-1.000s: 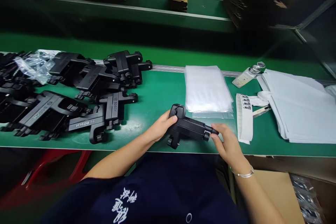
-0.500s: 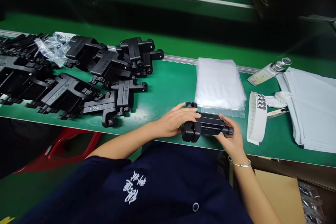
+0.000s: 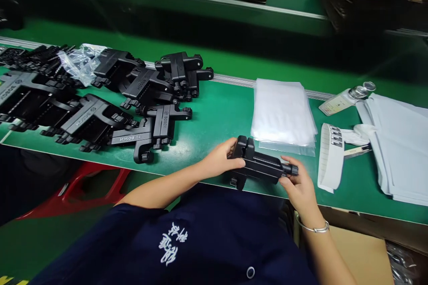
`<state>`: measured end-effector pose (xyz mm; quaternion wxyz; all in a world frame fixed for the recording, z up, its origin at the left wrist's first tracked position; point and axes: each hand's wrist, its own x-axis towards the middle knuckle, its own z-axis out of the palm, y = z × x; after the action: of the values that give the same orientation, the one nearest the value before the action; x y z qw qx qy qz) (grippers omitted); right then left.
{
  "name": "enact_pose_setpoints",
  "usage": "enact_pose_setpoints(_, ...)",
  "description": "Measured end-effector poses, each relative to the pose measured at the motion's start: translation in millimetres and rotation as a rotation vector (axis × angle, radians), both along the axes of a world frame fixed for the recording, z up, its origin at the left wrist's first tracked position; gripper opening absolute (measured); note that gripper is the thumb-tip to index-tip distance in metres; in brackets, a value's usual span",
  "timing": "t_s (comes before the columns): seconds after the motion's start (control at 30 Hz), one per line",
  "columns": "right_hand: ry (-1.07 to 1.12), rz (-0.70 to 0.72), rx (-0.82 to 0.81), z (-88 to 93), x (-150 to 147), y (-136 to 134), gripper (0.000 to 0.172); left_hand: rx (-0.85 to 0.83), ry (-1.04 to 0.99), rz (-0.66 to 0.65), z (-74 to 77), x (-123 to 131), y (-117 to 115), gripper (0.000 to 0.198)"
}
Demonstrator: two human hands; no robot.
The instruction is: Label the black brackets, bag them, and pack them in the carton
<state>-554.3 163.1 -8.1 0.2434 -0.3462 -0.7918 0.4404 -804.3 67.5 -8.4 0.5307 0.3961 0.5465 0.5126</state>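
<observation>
Bags and label strip lie near the black bracket; left hand and right hand, grips closed, hold its ends.

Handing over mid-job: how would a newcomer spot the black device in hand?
On the green bench, find the clear plastic stack. Just below it in the picture, slightly left, is the black device. Unlike its lookalikes on the left, it is held by the left hand and right hand.

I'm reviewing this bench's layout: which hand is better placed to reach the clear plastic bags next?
Probably the right hand: it is nearer the stack of clear, flat plastic bags and holds only the knobbed end of the black plastic clamp-like device, while the left hand grips its wider end.
</observation>
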Motion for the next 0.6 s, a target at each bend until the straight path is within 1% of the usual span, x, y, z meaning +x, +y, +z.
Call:
enact_pose_setpoints(0.07, 0.006, 0.106, 0.244, 6.6, 2, 1, 0.043, 0.003, -0.122, 0.084, -5.0, 1, 2, 0.067)
enact_pose_setpoints(0.13, -0.013, 0.210, 0.480, 12.4, 4, 3, 0.033, -0.001, -0.187, 0.143, -8.0, 1, 2, 0.069)
enact_pose_setpoints(0.17, -0.028, 0.246, 0.552, 14.7, 4, 3, 0.028, 0.003, -0.178, 0.156, -8.5, 0, 2, 0.069)
enact_pose_setpoints(0.2, -0.039, 0.259, 0.579, 16.6, 3, 4, 0.024, 0.017, -0.136, 0.156, -8.4, -1, 1, 0.068)
enact_pose_setpoints(0.23, -0.043, 0.246, 0.562, 18.0, 1, 4, 0.022, 0.043, -0.065, 0.155, -7.5, -3, -1, 0.067)
enact_pose_setpoints(0.27, -0.042, 0.217, 0.509, 18.9, -1, 4, 0.022, 0.076, 0.025, 0.155, -5.9, -5, -3, 0.067)
enact_pose_setpoints(0.33, -0.046, 0.147, 0.328, 18.6, -6, 5, 0.021, 0.140, 0.247, 0.151, -1.0, -9, -7, 0.068)
enact_pose_setpoints(0.37, -0.049, 0.106, 0.216, 17.5, -9, 6, 0.020, 0.178, 0.362, 0.122, 2.3, -10, -10, 0.068)
enact_pose_setpoints(0.43, -0.046, 0.040, -0.003, 14.2, -13, 9, 0.021, 0.306, 0.540, -0.013, 9.4, -12, -14, 0.066)
enact_pose_setpoints(0.5, -0.027, 0.025, -0.159, 11.2, -14, 11, 0.026, 0.437, 0.622, -0.162, 15.7, -11, -18, 0.061)
enact_pose_setpoints(0.53, -0.005, 0.034, -0.183, 10.4, -12, 12, 0.029, 0.455, 0.635, -0.180, 17.9, -10, -19, 0.060)
enact_pose_setpoints(0.57, 0.018, 0.056, -0.156, 10.3, -10, 13, 0.032, 0.434, 0.640, -0.135, 19.2, -9, -19, 0.060)
enact_pose_setpoints(0.6, 0.036, 0.085, -0.076, 10.8, -7, 12, 0.034, 0.382, 0.634, -0.044, 19.5, -9, -19, 0.061)
